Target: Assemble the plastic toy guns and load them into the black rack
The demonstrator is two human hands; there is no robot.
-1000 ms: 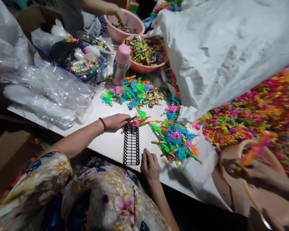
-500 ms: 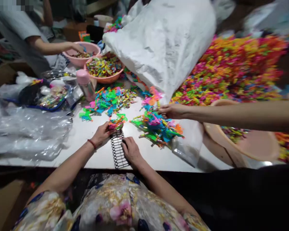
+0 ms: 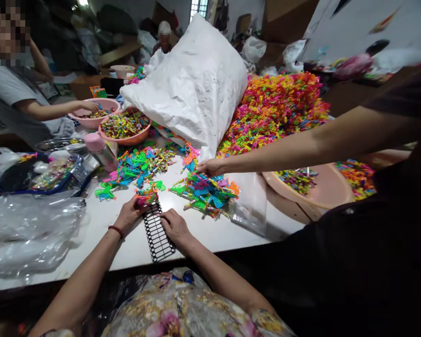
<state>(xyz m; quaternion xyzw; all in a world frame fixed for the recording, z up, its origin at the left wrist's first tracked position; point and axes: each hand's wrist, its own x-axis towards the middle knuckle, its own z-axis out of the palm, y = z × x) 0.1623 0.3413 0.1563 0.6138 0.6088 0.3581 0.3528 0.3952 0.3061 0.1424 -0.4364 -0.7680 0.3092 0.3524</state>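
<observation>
My left hand [image 3: 129,215], with a beaded bracelet at the wrist, is closed around a small bunch of colourful plastic toy guns [image 3: 147,194] at the far end of a black grid rack [image 3: 157,238]. The rack lies flat on the white table [image 3: 101,238], with a row of round holes along each long side. My right hand [image 3: 177,229] is at the rack's right edge, its fingers curled onto it; the fingertips are partly hidden. Beyond my hands lie a heap of green, blue and pink toy guns [image 3: 129,166] and, to the right, another heap [image 3: 205,194].
A co-worker's hand [image 3: 210,167] reaches into the right heap. Behind stand a large white sack [image 3: 192,89] and a mound of bright plastic pieces [image 3: 280,107]. Left are a pink-lidded bottle [image 3: 100,150], a bowl of small tubes [image 3: 126,126] and plastic bags [image 3: 31,234]. A basin [image 3: 326,187] stands right.
The head view has turned right and up, so the scene sits further left. My hands keep nearly the same places on the rack and toy guns. The co-worker's hand stays at the right heap.
</observation>
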